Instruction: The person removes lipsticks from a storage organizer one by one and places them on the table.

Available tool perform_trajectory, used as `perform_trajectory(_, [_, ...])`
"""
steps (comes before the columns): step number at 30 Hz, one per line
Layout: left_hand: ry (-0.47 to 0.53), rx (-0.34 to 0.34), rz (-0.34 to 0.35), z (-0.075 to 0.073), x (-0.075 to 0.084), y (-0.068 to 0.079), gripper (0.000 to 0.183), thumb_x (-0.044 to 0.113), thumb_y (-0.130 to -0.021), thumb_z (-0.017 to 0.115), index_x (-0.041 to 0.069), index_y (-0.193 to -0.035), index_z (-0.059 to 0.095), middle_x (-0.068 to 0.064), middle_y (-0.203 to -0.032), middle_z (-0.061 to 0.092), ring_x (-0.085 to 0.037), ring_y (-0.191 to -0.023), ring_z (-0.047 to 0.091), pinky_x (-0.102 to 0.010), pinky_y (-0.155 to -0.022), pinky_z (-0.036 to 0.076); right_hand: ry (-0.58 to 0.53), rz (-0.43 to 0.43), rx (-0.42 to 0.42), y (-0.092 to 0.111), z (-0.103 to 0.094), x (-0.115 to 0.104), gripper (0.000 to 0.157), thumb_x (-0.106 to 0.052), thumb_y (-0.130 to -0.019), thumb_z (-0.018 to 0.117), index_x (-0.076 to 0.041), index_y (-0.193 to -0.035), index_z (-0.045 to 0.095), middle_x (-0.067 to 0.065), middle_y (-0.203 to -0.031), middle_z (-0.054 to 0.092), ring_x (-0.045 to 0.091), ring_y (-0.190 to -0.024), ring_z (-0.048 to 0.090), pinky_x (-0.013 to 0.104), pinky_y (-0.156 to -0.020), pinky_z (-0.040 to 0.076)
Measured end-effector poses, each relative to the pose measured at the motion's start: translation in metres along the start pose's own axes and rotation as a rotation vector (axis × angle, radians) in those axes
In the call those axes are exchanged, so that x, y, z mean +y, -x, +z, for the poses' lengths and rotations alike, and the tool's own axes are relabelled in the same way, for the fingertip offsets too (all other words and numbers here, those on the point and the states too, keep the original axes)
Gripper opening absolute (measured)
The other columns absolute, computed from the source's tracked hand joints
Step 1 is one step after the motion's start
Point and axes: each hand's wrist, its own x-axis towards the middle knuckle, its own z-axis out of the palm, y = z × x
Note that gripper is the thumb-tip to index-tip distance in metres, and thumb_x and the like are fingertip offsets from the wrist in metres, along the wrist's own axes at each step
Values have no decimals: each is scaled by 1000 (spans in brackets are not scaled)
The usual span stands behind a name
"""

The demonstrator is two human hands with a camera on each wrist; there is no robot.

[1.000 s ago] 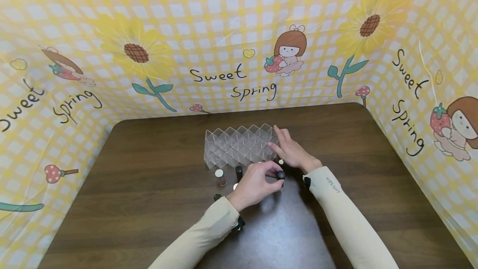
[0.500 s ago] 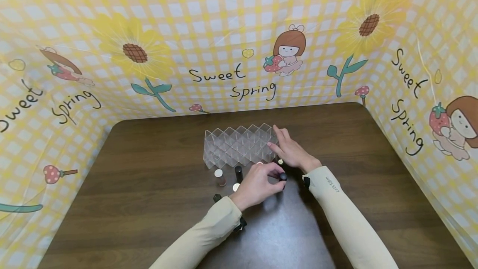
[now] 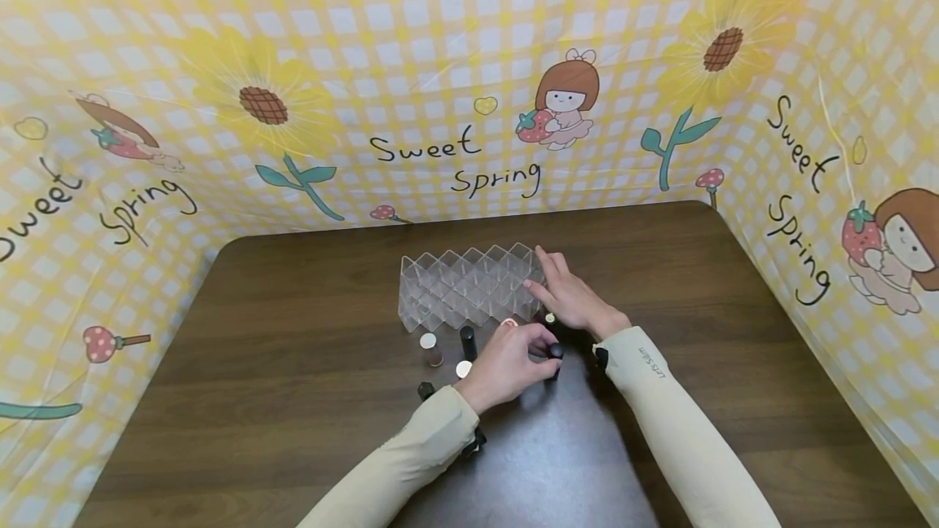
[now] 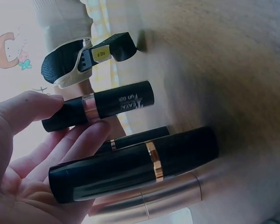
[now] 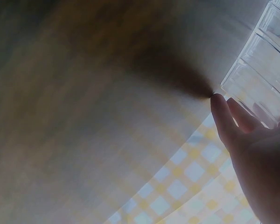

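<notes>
My left hand (image 3: 508, 365) pinches a black lipstick (image 4: 123, 102) by its upper end, between thumb and fingers. A rose-gold band circles the tube, and pale lettering runs along its lower half. It stands nearly upright close over the table in the head view. At the right end of a clear acrylic lipstick organizer (image 3: 462, 288) with diamond-shaped compartments, my right hand (image 3: 578, 297) rests its extended fingers against the side. The right wrist view shows these fingertips (image 5: 218, 100) right at the organizer's edge. A larger black tube (image 4: 107, 173) with a gold band stands nearer the left wrist camera.
In front of the organizer stand a white-capped tube (image 3: 430, 349), a black tube (image 3: 469, 342) and a white-topped one (image 3: 464, 369). Another black item (image 3: 425, 390) sits by the left sleeve. Patterned yellow cloth (image 3: 469, 88) walls in the wooden table (image 3: 293, 332).
My left hand has shifted slightly right and toward the front edge with the lipstick, whose side now shows more below the fingers. The right hand keeps its place at the organizer.
</notes>
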Motion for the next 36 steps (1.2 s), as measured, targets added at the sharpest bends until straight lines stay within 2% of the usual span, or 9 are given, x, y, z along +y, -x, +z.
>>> perform_trajectory(3, [18, -14, -14, 1, 0, 0, 16, 17, -82, 74, 10, -96, 71, -2, -89, 76, -10, -86, 72, -18, -77, 53, -2, 0, -2, 0, 0, 0, 74, -47, -102, 38, -7, -156, 7, 14, -148, 27, 30, -100, 60, 47, -95, 48])
perform_trajectory(8, [2, -14, -16, 2, 0, 1, 15, 17, -82, 74, 11, -95, 71, -1, -89, 76, -8, -85, 71, -17, -75, 52, -2, 5, 1, 0, 0, 0, 73, -46, -102, 38, -6, -156, 7, 14, -148, 27, 30, -101, 60, 47, -95, 48])
perform_trajectory(24, [-123, -13, -22, 4, -2, 2, 16, 24, -82, 74, 16, -95, 72, 3, -89, 76, -7, -83, 69, -21, -72, 52, -12, 5, 7, 0, 0, -1, 74, -47, -102, 39, -6, -156, 8, 15, -149, 26, 35, -108, 60, 48, -98, 47])
perform_trajectory(36, [-91, -53, -28, 2, -2, 2, 22, 22, -81, 75, 13, -101, 70, -1, -93, 76, -8, -88, 69, -22, -79, 53, -13, 4, 5, 1, 0, -1, 74, -47, -102, 39, -6, -155, 7, 15, -148, 27, 34, -108, 60, 48, -98, 46])
